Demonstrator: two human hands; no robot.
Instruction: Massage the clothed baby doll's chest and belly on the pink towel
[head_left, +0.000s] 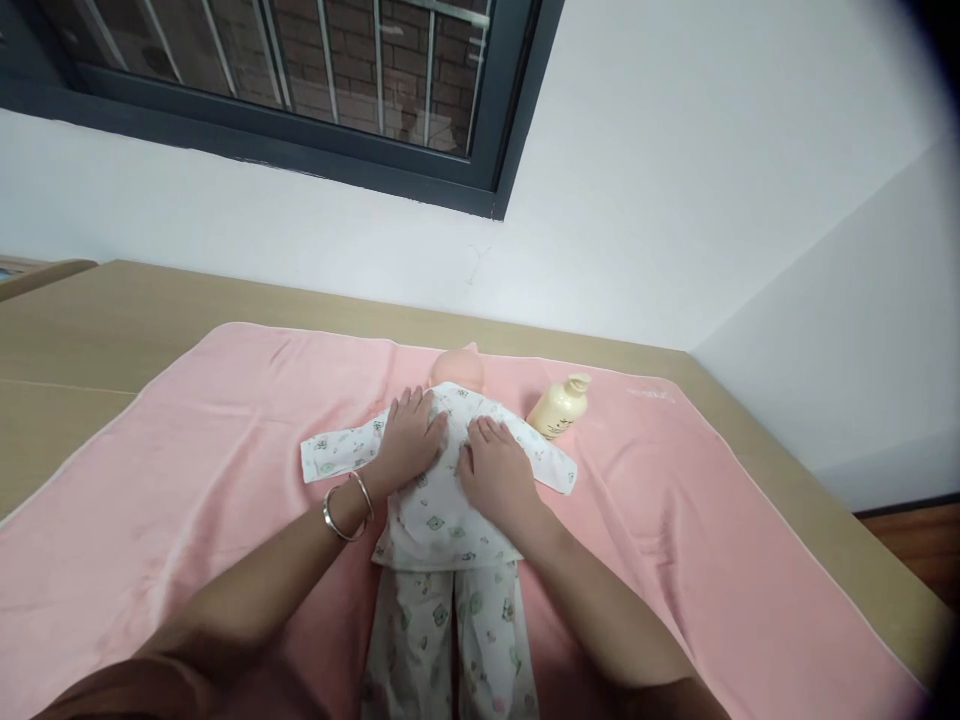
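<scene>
Altogether, two hands rest on one doll.

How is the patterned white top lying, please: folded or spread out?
The patterned white top is spread out: its sleeves extend to either side, and both hands rest on its upper part.

Above the far edge of the worktop, a white wall is broken by a dark-framed window; brickwork is seen behind bars.
</scene>
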